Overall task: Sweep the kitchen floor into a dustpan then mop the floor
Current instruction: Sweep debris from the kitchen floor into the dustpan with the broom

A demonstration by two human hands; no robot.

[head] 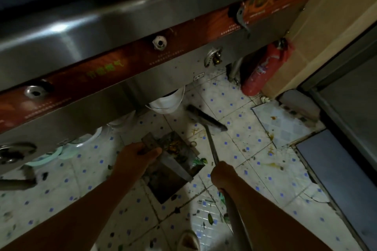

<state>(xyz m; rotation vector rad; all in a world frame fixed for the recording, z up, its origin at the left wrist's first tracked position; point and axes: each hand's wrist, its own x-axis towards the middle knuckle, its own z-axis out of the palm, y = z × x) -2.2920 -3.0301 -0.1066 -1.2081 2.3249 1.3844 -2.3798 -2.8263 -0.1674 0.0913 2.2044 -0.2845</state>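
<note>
Low at centre frame, left hand [140,154] grips the loaded dustpan [173,157] while right hand [223,175] clasps the broom [206,118] handle.

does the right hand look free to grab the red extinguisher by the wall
Probably not: the right hand grips the broom handle, and the extinguisher leans far off by the wall, past the broom head; the floor between looks open.

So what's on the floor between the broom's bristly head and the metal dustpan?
In the head view, yellowish food smears and a small round bit lie on the dotted white floor tiles between the dark broom head and the metal dustpan.
</note>
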